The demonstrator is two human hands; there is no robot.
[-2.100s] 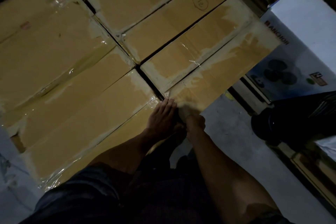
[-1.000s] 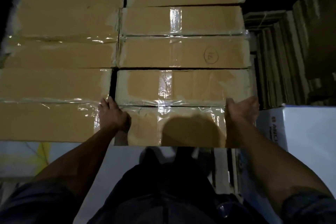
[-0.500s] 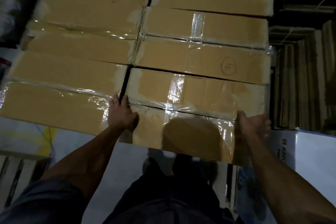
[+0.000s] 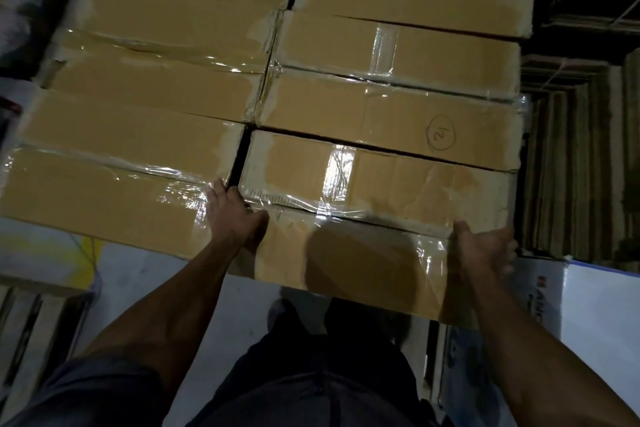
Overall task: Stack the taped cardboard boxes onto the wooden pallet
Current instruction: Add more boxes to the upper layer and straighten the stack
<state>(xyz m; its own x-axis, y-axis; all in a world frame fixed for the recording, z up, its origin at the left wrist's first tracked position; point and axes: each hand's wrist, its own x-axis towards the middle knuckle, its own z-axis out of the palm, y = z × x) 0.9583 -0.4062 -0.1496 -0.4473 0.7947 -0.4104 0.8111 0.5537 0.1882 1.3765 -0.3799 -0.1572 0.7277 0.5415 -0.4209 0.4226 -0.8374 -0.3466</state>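
The nearest taped box [image 4: 363, 232] is lying flat at the front right corner of a big stack of brown boxes, and its near edge is sticking out over the floor [image 4: 221, 315]. Clear tape is shining across its top, and a dark round shadow is falling on its near half. The left hand [image 4: 233, 218] is resting on the box's left end, with the fingers reaching up into the dark gap beside it and the thumb lying out on the lid, so this grip is holding the box's left end. The right hand [image 4: 483, 248] is pressing against the box's right end with the fingers spread and mostly straight, so this grip is loose and flat, not curled tight. Just behind this box, another box [image 4: 388, 118] is sitting close against it, and it is showing a "12" drawn inside a circle. More boxes are lying behind that one. To the left, across the thin dark gap, a second row of boxes [image 4: 114, 184] is lying side by side, also wrapped in shiny tape. To the right of the stack, flat sheets of cardboard [image 4: 575, 166] are standing on edge in the dark. A white printed carton [image 4: 595, 322] is sitting low on the right near the right arm. The person's dark clothes are filling the bottom middle.
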